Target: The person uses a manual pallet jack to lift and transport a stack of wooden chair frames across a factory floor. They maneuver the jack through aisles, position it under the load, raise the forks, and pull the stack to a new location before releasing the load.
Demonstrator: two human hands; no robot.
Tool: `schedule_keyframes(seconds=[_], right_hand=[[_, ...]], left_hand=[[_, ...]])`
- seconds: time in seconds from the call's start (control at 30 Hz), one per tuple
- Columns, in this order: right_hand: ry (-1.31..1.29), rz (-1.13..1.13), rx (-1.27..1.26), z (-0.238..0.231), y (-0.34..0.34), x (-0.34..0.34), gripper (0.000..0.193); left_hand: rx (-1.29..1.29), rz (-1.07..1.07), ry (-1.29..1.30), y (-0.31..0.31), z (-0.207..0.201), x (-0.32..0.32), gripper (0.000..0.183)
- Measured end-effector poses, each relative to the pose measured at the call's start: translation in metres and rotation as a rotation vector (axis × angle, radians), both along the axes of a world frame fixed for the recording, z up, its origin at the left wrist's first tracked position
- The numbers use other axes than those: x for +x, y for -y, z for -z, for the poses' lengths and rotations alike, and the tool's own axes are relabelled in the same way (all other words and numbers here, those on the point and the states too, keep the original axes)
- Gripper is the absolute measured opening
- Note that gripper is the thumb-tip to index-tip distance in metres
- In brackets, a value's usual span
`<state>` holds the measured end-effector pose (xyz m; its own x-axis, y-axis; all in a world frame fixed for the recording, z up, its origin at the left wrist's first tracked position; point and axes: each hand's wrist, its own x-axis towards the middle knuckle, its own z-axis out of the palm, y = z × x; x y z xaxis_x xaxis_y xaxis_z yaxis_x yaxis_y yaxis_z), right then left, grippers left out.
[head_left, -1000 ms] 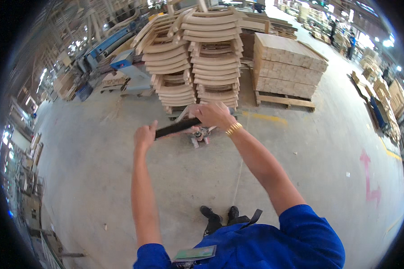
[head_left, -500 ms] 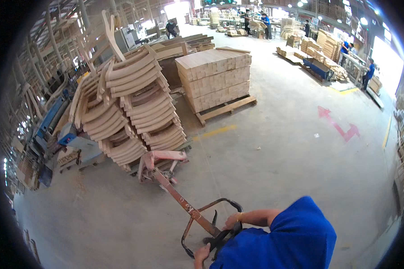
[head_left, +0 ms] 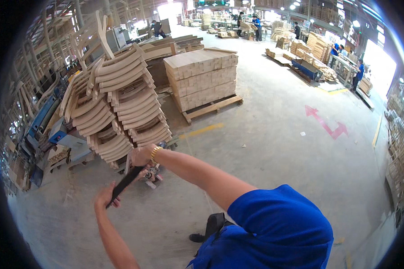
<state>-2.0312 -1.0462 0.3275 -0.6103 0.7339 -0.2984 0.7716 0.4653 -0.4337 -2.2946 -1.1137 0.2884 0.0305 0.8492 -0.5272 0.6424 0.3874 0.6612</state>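
Both arms reach out ahead of me to the black handle bar [head_left: 127, 182] of a pallet jack. My left hand [head_left: 105, 196] is closed round its lower left end. My right hand [head_left: 142, 155], a gold band at its wrist, is closed on the upper right end. Beneath the handle, the jack's reddish body and wheels [head_left: 151, 175] show in part; my right hand and forearm hide the rest. Just beyond stands a tall stack of curved wooden frames [head_left: 132, 101], close against the jack.
Right of the stack, a block of wooden pieces [head_left: 202, 78] sits on a pallet [head_left: 215, 107]. Blue machinery [head_left: 58, 130] stands at the left. Red arrows [head_left: 326, 122] and a yellow line [head_left: 202, 130] mark the concrete floor. Several people work far off among wood piles [head_left: 316, 45].
My hands have moved forward and left, pushing the jack's handle from its low slant near my body up toward the stack. The view has shifted slightly to the right.
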Motion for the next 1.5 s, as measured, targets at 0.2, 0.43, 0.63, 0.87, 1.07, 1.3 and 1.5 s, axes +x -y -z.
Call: schedule_keyframes(seconds=[0.2,0.43,0.63,0.87,1.07,1.3,1.5], right_hand=[[0.127,-0.034,-0.737,0.162,0.096,0.071,0.068],[0.134,-0.158,0.144,0.199,0.136,0.140,0.052],[0.116,-0.154,0.199,0.157,0.139,0.187,0.048],[0.175,-0.171,0.055,0.142,0.115,0.247,0.058],[0.119,-0.218,0.138,0.148,0.101,0.279,0.056],[0.078,-0.212,0.165,0.131,0.106,0.315,0.055],[0.086,-0.275,0.184,0.128,0.104,0.354,0.054]], left_hand=[[-0.173,0.166,-0.410,0.127,0.126,0.080,0.062],[0.200,0.032,-0.630,0.174,0.186,0.156,0.065],[0.089,-0.121,-0.710,0.177,0.165,0.220,0.063],[0.015,-0.143,-0.622,0.164,0.146,0.296,0.065],[0.056,-0.163,-0.646,0.164,0.128,0.337,0.064],[0.021,-0.223,-0.668,0.172,0.121,0.371,0.065],[0.116,-0.254,-0.710,0.172,0.126,0.411,0.065]])
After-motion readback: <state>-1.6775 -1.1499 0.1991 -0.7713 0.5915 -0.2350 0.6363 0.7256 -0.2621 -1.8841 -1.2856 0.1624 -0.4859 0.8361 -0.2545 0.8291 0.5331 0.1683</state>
